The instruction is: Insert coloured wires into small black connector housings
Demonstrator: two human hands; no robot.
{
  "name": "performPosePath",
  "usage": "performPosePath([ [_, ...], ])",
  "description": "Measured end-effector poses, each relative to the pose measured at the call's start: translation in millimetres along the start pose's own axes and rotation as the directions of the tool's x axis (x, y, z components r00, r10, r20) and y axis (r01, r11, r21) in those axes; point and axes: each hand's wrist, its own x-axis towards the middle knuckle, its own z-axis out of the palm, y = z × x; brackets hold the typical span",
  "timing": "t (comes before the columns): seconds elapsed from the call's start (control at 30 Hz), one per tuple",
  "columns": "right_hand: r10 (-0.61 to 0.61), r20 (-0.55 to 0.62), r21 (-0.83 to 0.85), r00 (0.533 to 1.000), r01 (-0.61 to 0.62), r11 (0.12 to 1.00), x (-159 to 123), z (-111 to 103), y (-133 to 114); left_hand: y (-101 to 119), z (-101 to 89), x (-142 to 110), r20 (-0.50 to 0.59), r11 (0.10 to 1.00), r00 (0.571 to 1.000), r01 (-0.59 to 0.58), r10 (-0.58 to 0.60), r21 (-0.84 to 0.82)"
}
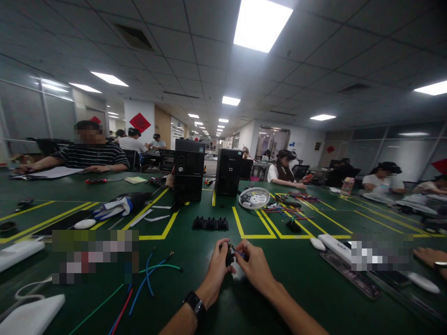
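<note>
My left hand (217, 266) is closed around a small black plastic part (229, 257), held just above the green table (181, 316). My right hand (255, 265) pinches a short bit of blue wire (239, 253) against that part; the fingers cover most of the contact, so I cannot tell whether the wire sits inside it. Beyond the hands stands a row of similar black parts (210, 223). Loose blue wires (148, 277), a green wire (159, 267) and a red wire (123, 309) lie to the left.
Two black boxes (189, 172) stand upright past the row. A white round basket-like cover (254, 198) and tangled wires (289, 209) lie to their right. White power strips (335, 249) flank my workspace. A co-worker's hand (431, 256) rests at the right edge; several people sit around.
</note>
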Motion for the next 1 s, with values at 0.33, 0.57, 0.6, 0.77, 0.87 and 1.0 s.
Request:
performPosePath([
  [0.33, -0.007, 0.002, 0.017, 1.000, 0.007, 1.000, -1.3, -2.7, -2.9, 0.6, 1.2, -0.7, -0.003, 0.998, 1.000, 0.011, -0.011, 0.061],
  [0.57, 0.018, 0.022, 0.010, 1.000, -0.018, 1.000, -2.2, -4.7, 0.2, 7.7, 5.5, -7.5, -0.021, 0.989, 0.999, -0.022, 0.026, 0.144],
  [0.6, 0.037, 0.015, 0.017, 0.999, -0.037, 0.999, -2.1, -3.9, 1.1, 8.4, 5.8, -8.1, -0.022, 0.989, 0.999, -0.019, 0.023, 0.150],
  [0.77, 0.060, 0.017, 0.045, 0.998, -0.061, 0.997, -1.9, -3.1, 2.2, 9.0, 6.1, -8.9, -0.014, 0.987, 1.000, -0.020, 0.023, 0.159],
  [0.87, 0.032, 0.041, 0.066, 0.999, -0.035, 0.997, -2.5, -5.4, -1.7, 7.8, 7.0, -8.7, -0.023, 0.987, 0.999, -0.018, 0.022, 0.159],
  [1.0, 0.015, 0.012, 0.149, 1.000, -0.017, 0.989, -5.4, -1.2, -10.9, 3.9, 10.7, -8.2, -0.072, 0.993, 0.997, -0.017, 0.026, 0.115],
])
